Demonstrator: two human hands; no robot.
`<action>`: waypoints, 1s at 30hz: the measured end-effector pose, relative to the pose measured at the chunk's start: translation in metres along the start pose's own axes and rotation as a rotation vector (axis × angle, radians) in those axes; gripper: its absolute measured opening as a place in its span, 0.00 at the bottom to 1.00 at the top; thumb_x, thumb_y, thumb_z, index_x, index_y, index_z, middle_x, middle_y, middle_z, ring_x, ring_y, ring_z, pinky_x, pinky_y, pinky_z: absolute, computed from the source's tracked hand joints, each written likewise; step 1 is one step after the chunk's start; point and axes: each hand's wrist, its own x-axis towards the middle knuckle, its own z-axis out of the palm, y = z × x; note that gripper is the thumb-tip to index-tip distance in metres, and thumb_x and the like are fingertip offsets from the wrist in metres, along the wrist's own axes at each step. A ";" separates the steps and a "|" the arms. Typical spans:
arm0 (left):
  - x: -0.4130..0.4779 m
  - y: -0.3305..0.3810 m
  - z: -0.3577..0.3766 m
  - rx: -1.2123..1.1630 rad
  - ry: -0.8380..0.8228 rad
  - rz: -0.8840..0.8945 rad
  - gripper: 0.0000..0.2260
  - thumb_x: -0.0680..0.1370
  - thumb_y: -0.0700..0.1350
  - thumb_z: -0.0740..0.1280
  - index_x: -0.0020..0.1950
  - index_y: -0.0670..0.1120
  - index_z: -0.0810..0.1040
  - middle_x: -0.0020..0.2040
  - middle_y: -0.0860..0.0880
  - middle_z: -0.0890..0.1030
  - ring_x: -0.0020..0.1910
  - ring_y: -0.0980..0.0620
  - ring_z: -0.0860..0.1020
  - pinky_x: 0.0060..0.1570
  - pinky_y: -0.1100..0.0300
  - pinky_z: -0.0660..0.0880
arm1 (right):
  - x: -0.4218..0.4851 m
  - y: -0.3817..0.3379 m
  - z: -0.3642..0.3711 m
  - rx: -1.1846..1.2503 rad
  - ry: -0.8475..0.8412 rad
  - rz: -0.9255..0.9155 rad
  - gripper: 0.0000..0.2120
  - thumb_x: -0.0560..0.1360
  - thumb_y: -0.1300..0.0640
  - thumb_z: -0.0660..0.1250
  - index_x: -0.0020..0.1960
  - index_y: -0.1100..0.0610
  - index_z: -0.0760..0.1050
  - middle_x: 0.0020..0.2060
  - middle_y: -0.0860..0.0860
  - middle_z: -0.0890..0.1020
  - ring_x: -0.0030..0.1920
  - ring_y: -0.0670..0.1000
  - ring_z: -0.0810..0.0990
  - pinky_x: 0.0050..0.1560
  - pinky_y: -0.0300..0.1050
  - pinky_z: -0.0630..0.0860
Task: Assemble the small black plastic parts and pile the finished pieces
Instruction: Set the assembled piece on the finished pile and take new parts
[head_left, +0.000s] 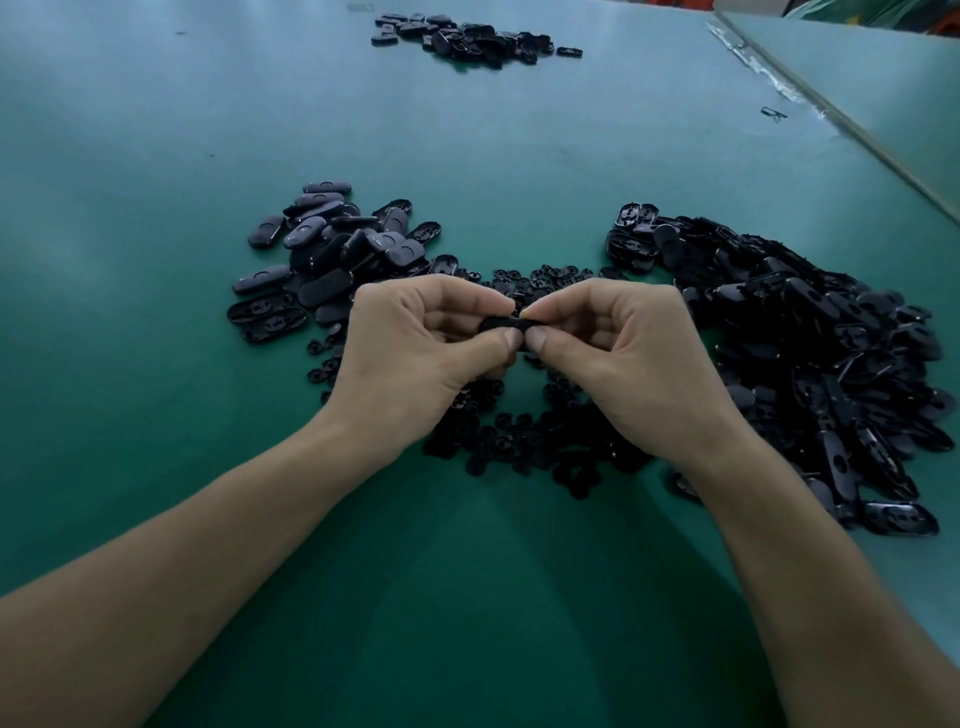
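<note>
Both hands meet over the middle of the green table. My left hand (415, 343) and my right hand (628, 353) pinch one small black oval plastic part (506, 325) between thumbs and forefingers, one hand on each end. A pile of black oval pieces (332, 249), mostly smooth side up, lies to the left behind my left hand. A much larger heap of oval shells (810, 343), many hollow side up, spreads on the right. Small round black parts (524, 441) are scattered beneath and between my hands.
A third, smaller heap of black parts (467, 39) lies far back on the green table (156, 156). A seam or raised edge (841, 124) runs diagonally at the right, with a single loose piece (774, 113) near it.
</note>
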 end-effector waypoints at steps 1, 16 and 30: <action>0.000 0.000 0.000 0.007 0.003 0.003 0.11 0.71 0.32 0.77 0.43 0.47 0.84 0.34 0.48 0.85 0.31 0.54 0.83 0.35 0.66 0.79 | 0.000 0.000 0.000 -0.001 -0.001 -0.002 0.07 0.74 0.61 0.75 0.45 0.49 0.83 0.38 0.48 0.86 0.41 0.50 0.85 0.49 0.54 0.83; 0.007 -0.005 -0.003 -0.104 0.316 -0.010 0.20 0.78 0.35 0.71 0.69 0.43 0.74 0.55 0.50 0.84 0.54 0.56 0.83 0.57 0.58 0.80 | -0.006 0.011 -0.025 -0.899 0.291 0.297 0.19 0.81 0.49 0.64 0.67 0.59 0.77 0.60 0.63 0.77 0.60 0.64 0.73 0.58 0.56 0.72; 0.007 -0.002 -0.007 -0.100 0.326 -0.012 0.45 0.75 0.33 0.71 0.82 0.59 0.50 0.82 0.60 0.50 0.70 0.59 0.72 0.60 0.67 0.75 | -0.003 0.013 -0.025 -0.810 0.335 0.271 0.10 0.82 0.55 0.63 0.56 0.55 0.82 0.48 0.56 0.83 0.51 0.60 0.80 0.49 0.56 0.79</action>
